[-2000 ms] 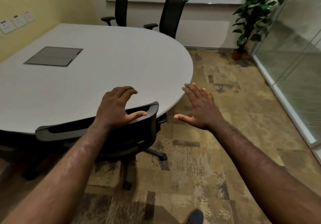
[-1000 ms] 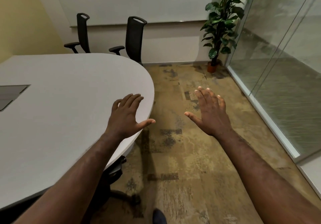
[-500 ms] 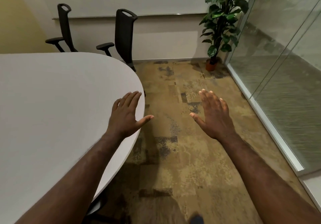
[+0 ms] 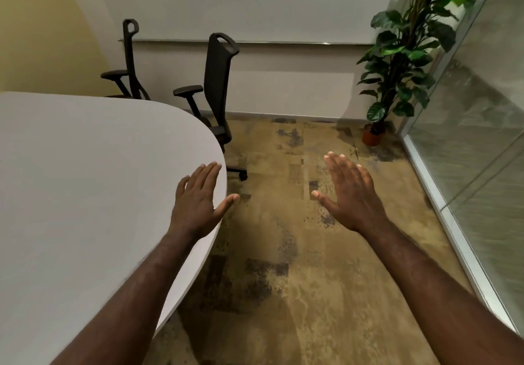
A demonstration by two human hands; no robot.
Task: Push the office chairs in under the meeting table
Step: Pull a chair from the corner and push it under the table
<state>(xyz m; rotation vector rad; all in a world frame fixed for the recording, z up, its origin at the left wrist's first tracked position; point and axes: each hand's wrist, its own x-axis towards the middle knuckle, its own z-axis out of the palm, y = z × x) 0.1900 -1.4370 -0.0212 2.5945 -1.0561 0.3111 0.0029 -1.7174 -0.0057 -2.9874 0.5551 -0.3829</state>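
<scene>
Two office chairs out from the meeting table (image 4: pixel 85 194) on its far side, along the back wall: nearer chair (image 4: pixel 218 81) just beside the rounded end, seat partly hidden behind the tabletop, one caster showing on the carpet (image 4: pixel 283 279); farther chair (image 4: pixel 130 58) further left, its base hidden. Left hand (image 4: pixel 198 200) flat and spread above the table edge, grasping nothing; whether touching the top or just over it, hard to tell. Right hand (image 4: pixel 351 197) likewise spread and empty, out over the carpet. Probably moderate weight but easy rolling on casters, with some drag from carpet. Mesh back likely flexible, frame stiff; swivel seat apt to turn if pushed off-centre. Best hold: top of the backrest, at the handle loop, both hands spaced apart. Armrests maybe liable to catch the table edge.
</scene>
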